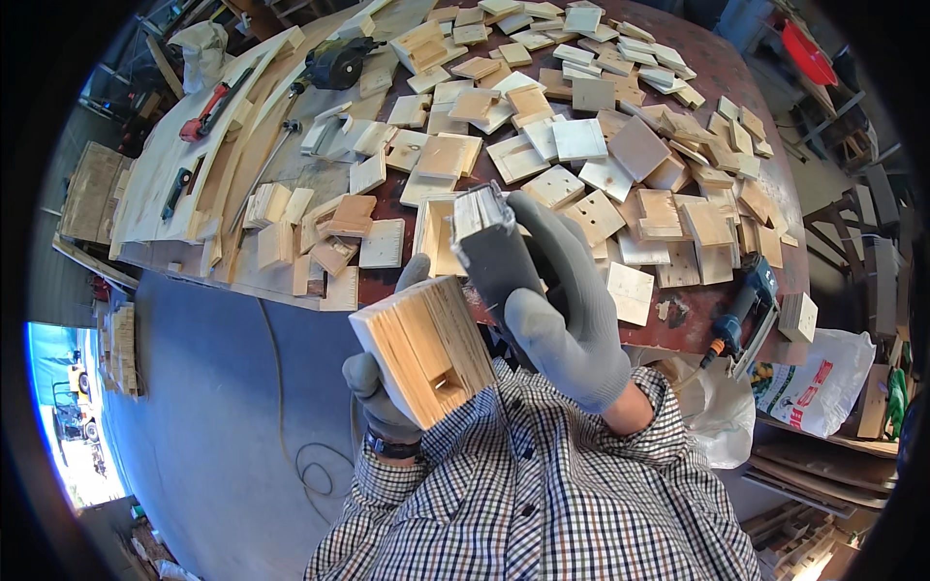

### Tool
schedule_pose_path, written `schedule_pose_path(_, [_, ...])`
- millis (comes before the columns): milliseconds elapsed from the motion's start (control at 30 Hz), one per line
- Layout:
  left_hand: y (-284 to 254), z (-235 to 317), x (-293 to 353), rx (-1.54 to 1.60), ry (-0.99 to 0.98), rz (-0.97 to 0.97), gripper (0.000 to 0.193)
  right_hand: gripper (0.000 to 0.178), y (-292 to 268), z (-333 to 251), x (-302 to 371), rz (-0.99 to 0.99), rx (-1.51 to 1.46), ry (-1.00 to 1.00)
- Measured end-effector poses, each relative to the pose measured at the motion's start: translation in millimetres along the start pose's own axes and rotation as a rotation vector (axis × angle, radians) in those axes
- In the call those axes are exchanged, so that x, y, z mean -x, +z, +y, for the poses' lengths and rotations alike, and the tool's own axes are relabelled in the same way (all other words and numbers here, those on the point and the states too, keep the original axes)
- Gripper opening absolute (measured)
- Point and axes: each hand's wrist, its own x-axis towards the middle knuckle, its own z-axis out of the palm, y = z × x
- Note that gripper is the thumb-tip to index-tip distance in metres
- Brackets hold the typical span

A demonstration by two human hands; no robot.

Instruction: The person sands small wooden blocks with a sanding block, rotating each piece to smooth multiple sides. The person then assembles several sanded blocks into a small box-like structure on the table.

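My left hand [383, 392], in a grey glove, grips a pale layered wooden block [412, 339] with a small notch in its side. The fingers wrap round the block from the left and behind. Just above it, my right hand [581, 329], also gloved in grey, holds a dark grey flat-sided block [496, 259] between thumb and fingers. That block has a ragged, pale layered end, tilted up and to the left. The two blocks are close together; whether they touch I cannot tell. Behind them a small open wooden box [438, 237] shows in part.
Many loose wooden pieces [578, 139] are heaped over the dark red tabletop [668, 334]. At its right edge lies a teal power tool [751, 300]. A red-handled tool [201, 116] and a black tool [339, 63] rest farther left. A hose [281, 387] trails on the floor.
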Motion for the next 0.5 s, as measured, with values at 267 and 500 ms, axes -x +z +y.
schedule_pose_path(267, [-26.6,10.5,3.7,-0.056,0.094,0.212,0.082,0.069,-8.6,-16.9,0.8,-0.485,0.512,-0.395])
schedule_pose_path(500, [-31.4,10.8,-9.7,0.157,0.066,0.185,0.079,0.068,-36.3,5.7,19.7,0.026,0.097,0.017])
